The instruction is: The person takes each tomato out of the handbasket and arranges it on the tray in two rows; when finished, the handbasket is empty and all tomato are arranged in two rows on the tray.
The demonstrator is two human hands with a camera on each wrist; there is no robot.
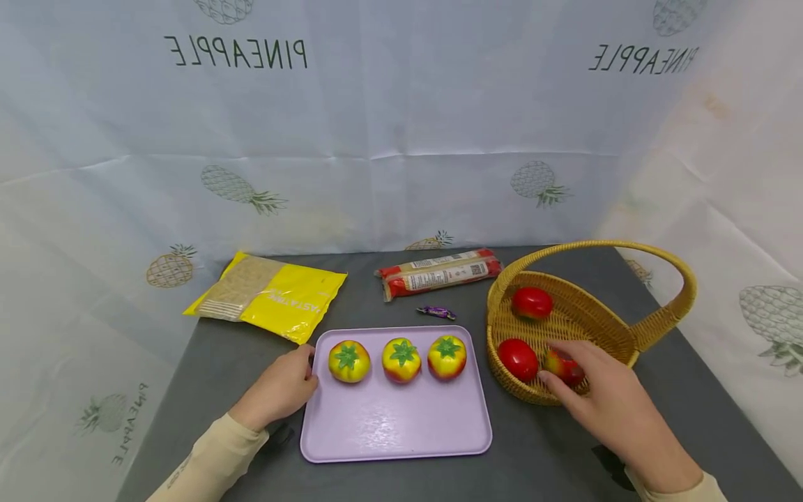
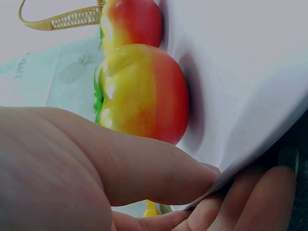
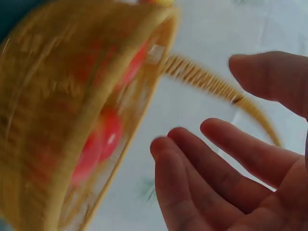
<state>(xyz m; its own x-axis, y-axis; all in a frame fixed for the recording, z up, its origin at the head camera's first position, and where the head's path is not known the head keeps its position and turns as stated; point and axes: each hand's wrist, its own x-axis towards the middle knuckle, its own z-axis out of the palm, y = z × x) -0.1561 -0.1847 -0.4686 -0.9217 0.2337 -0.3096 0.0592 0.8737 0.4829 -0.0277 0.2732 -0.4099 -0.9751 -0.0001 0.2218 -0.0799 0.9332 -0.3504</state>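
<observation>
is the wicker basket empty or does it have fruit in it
Not empty. The wicker basket stands upright holding three red fruits; the right hand reaches in over the nearest one.

A staged tabletop set: pineapple-print cloth backdrop (image 1: 401,139) draped around a dark grey table (image 1: 539,446)

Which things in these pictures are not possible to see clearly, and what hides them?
- Head view: the third red fruit in the woven yellow basket is partly covered by the right hand.
- Head view: print on the small purple candy wrapper is too small to read.
- Right wrist view: motion blur smears the basket and its contents.
- Left wrist view: the lilac plastic tray is cut off by the frame edges.
</observation>
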